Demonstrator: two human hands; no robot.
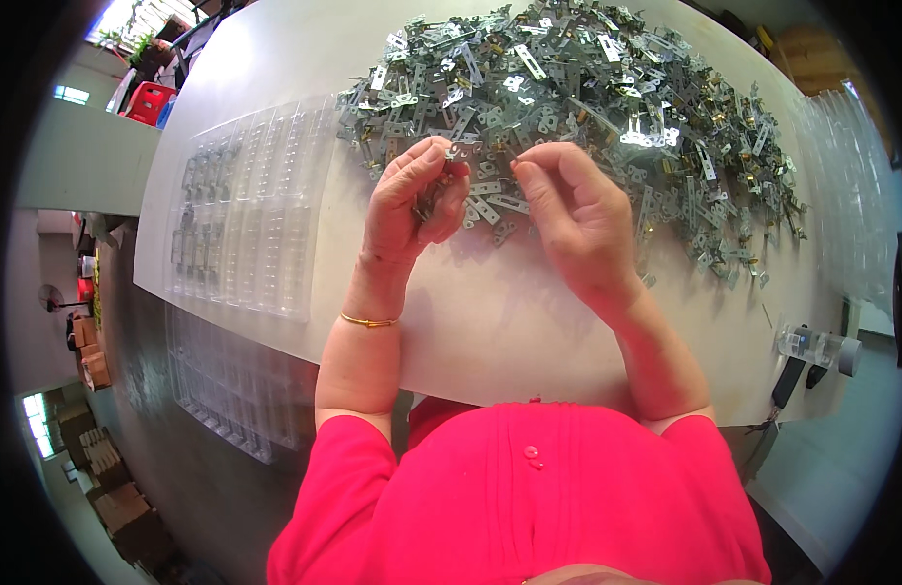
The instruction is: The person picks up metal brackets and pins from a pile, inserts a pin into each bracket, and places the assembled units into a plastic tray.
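Note:
My left hand (402,205) is closed in front of the pile, with a small metal bracket (462,151) gripped between thumb and forefinger. More metal seems tucked under its curled fingers, too hidden to count. A short way to the right, my right hand (582,219) is closed in a pinch with thumb and forefinger together. Whatever lies at its fingertips is too small to make out. Beyond both hands spreads a big heap of loose, silvery metal brackets (538,97), some with brass-coloured parts.
A clear plastic tray (290,224) with rows of slots lies on the white table (490,336) at left, several metal pieces in its left part. More clear trays (236,390) sit below the table edge. Clear plastic (855,185) and a clear bottle (821,348) are at right.

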